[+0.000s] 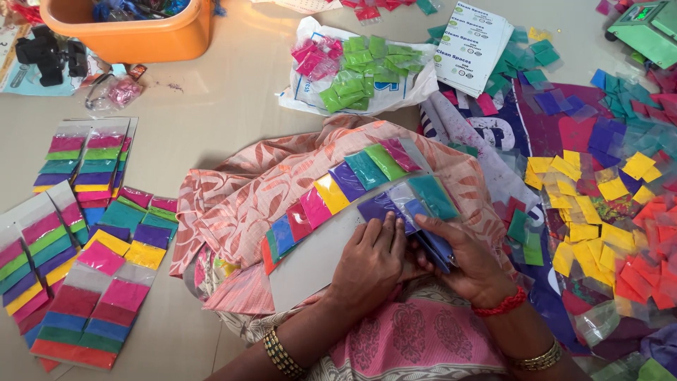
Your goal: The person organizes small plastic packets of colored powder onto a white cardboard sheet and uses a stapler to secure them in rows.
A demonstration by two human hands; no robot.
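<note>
A grey card [317, 254] lies across my lap on peach patterned cloth [240, 190]. Along its top edge runs a row of small colour-powder packets [338, 187] in red, blue, pink, yellow, purple, teal, green and magenta. My left hand [370, 264] presses flat on the card, its fingertips at a purple packet [377, 207]. My right hand [469, 264] grips a small stack of packets, blue and purple ones low down and a teal packet [431, 196] on top.
Finished strips of packets [77, 254] lie on the floor at left. An orange tub [134, 35] stands far left. A white bag [360, 74] holds green and pink packets. Yellow, red and blue loose packets [606, 212] cover the right side. White leaflets [471, 46] and a green scale [645, 28] lie behind.
</note>
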